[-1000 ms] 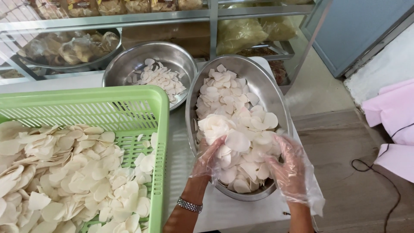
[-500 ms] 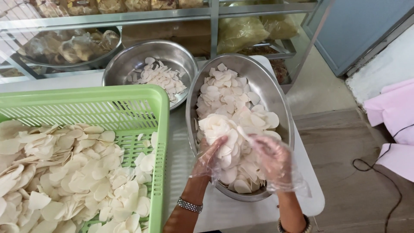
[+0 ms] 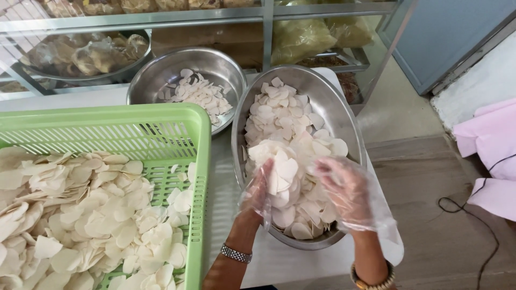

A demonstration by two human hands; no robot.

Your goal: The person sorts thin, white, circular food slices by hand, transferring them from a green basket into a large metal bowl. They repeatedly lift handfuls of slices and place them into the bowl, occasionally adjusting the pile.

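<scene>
A large steel bowl (image 3: pixel 344 115) in front of me holds a heap of thin white round chips (image 3: pixel 279 113). Both my hands wear clear plastic gloves and are inside this bowl. My left hand (image 3: pixel 258 196) and my right hand (image 3: pixel 346 188) cup a raised pile of chips (image 3: pixel 282 161) between them, fingers closed around it. A green plastic basket (image 3: pixel 201 161) at the left is filled with several more white chips (image 3: pixel 80 215). My left wrist carries a metal watch band (image 3: pixel 235 253), my right wrist a bead bracelet (image 3: pixel 371 279).
A second steel bowl (image 3: pixel 161 75) with a few chips stands behind the basket. A metal shelf (image 3: pixel 215 16) at the back carries bagged goods and a tray of brownish pieces (image 3: pixel 80 53). Pink cloth (image 3: pixel 486 156) and a black cable (image 3: pixel 484 225) lie on the floor at right.
Both hands have drawn together and scooped a pile of chips up from the large bowl; the right hand moved leftward and higher.
</scene>
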